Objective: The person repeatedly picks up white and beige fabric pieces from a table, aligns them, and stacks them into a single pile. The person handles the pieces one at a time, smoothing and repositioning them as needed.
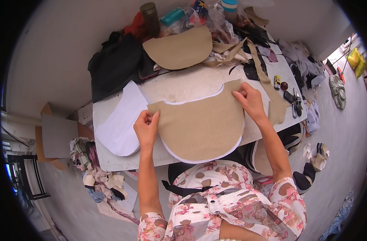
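Between my two hands I hold up a tan fabric panel (203,128) with a rounded lower edge and a scooped top. A white layer shows along its rim, behind the tan cloth. My left hand (146,127) pinches the panel's upper left corner between thumb and fingers. At the upper right corner, my right hand (250,100) pinches it in the same way. A stack of white curved pieces (121,124) lies on the table beside my left hand. Beyond the panel, a tan half-round piece (179,48) rests at the back of the table.
The white table (183,86) has black cloth (115,64) at its back left. Tan strips (264,76), scissors (297,105) and a yellow tape measure (277,82) lie on the right. A dark canister (150,20) stands at the back. Fabric scraps (107,184) heap on the floor at left.
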`<state>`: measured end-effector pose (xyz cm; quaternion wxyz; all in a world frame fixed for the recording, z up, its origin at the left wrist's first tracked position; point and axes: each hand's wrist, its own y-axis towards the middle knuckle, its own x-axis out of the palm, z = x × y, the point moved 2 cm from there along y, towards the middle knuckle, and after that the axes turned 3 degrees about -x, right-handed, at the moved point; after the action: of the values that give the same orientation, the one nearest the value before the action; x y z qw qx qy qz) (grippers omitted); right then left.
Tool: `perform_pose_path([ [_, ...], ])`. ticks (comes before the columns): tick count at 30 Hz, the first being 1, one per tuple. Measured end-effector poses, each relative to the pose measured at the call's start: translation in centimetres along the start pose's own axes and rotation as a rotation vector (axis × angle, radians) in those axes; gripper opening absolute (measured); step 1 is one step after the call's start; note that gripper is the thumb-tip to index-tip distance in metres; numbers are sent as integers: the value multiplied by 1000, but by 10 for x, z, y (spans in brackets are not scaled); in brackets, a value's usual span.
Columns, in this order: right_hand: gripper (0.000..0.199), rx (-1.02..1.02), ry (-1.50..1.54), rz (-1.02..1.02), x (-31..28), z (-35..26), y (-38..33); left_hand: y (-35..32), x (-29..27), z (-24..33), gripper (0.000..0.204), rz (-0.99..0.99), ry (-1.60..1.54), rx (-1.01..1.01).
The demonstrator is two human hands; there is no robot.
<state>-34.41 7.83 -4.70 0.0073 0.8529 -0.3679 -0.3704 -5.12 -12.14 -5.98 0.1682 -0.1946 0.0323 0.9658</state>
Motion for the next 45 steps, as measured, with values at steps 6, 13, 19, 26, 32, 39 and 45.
perform_pose_path([
  [6, 39, -202, -342, 196, -17, -40, -4, -1, -14, 8, 37, 52, 4, 1],
  [13, 39, -714, 27, -394, 5, -85, -13, -10, -11, 40, 24, 191, 137, 325],
  [19, 33, -803, -3, -698, 5, -73, -13, -13, 4, 47, 13, 112, 274, 409],
  [26, 22, -782, -32, -724, -5, -59, -18, -8, 11, 35, 9, 101, 357, 540],
  [32, 27, -723, -11, -497, -19, -77, -20, -10, -8, 47, 12, 274, 240, 523],
  [39, 49, -563, -299, -277, 3, -89, -30, -59, 25, 68, 35, -66, 324, 794],
  [45, 76, -443, -485, -321, 26, -67, -41, -48, 40, 45, 64, -259, 658, 595],
])
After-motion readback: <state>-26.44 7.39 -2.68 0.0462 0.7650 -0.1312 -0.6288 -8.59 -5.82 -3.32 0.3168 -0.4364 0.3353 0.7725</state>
